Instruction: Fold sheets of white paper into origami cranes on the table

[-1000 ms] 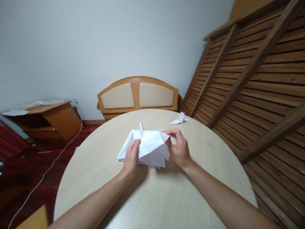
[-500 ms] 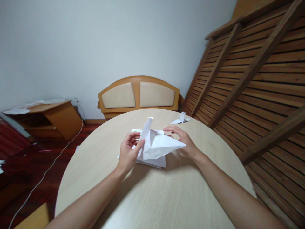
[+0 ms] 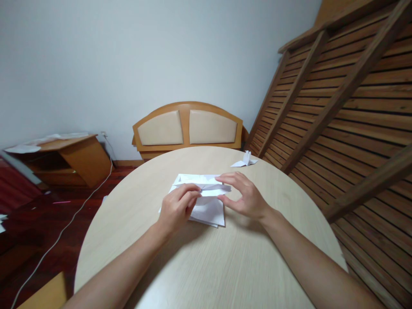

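Observation:
A partly folded white paper figure (image 3: 206, 187) lies flattened on a small stack of white sheets (image 3: 210, 212) in the middle of the round table (image 3: 206, 262). My left hand (image 3: 177, 208) pinches the figure's left side with fingertips. My right hand (image 3: 243, 196) presses and grips its right side, thumb below and fingers on top. A finished small white folded paper bird (image 3: 243, 160) sits at the table's far right edge, apart from both hands.
A wooden chair back with beige pads (image 3: 186, 128) stands behind the table. A slatted wooden frame (image 3: 337, 94) leans along the right. A low wooden cabinet (image 3: 64, 159) with papers and a white cable (image 3: 64, 227) on the dark floor are at left.
The paper figure, held up off the stack and turned in both hands earlier, has been brought down and flattened onto the sheets; both hands dropped with it.

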Available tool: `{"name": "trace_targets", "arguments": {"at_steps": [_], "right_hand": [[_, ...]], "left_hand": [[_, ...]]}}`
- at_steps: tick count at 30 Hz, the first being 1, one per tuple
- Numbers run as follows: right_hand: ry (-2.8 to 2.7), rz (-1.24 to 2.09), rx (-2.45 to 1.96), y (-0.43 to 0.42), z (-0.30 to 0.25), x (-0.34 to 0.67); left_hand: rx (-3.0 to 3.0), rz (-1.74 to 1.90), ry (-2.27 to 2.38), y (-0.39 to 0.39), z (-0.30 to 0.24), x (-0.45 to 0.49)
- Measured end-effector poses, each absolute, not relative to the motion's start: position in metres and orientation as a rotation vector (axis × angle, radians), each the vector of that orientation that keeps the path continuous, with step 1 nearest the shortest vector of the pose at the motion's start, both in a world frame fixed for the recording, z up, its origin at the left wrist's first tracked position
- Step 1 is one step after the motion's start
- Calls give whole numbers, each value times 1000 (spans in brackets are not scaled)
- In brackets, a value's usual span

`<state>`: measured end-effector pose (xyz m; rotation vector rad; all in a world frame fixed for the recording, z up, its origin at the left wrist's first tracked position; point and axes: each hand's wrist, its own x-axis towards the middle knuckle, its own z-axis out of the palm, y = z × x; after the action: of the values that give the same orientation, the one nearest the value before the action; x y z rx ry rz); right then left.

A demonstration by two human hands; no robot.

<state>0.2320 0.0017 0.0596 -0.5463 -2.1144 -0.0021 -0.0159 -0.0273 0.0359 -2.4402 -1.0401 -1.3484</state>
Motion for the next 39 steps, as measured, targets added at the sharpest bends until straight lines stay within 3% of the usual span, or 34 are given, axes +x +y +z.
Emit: {"name": "trace_targets", "arguments": {"at_steps": [4,14,28,39], "right_hand": [[-2183,40,-533,2,56,226],[-2048,297,-586,4,49,222],[-1966,483,-854,3,51,220],[-2060,313,-1085,0,48,218]], "left_hand": [[-2499,-1286,-1084,-27,33,-16],[-2579,-1620,-1157,-31,35,-6],[-2361,-1062,-854,-26,38,-19],[-2394,-1067,-831,-23,33,-18]]}}
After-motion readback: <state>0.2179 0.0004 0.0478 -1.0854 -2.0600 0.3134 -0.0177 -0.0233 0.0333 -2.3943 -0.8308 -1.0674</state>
